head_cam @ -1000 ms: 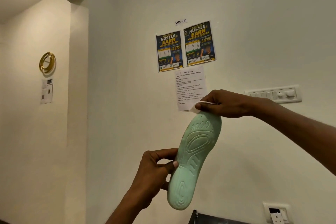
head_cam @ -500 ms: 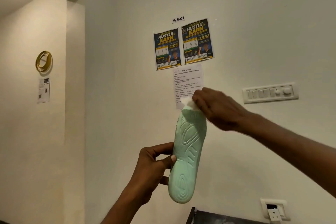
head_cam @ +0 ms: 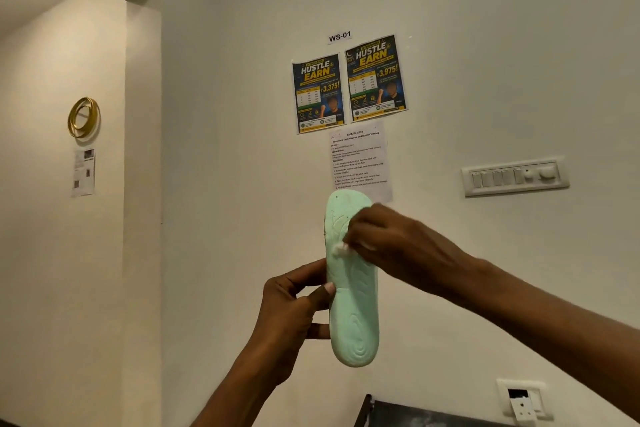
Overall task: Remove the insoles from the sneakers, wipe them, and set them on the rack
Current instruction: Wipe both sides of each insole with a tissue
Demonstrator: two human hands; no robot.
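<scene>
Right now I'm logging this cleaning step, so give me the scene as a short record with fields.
item held: mint-green insole, upright, patterned underside facing the camera
left hand: grips the insole's left edge near the heel half
right hand: presses a small white wipe on the insole's upper half
backdrop: wall with two posters, a printed task sheet, a switch panel
rack: a dark edge shows at the bottom; cannot tell what it is

matt foam insole [head_cam: 353, 315], glossy paper posters [head_cam: 348, 83], shiny metal ring [head_cam: 84, 117].
</scene>
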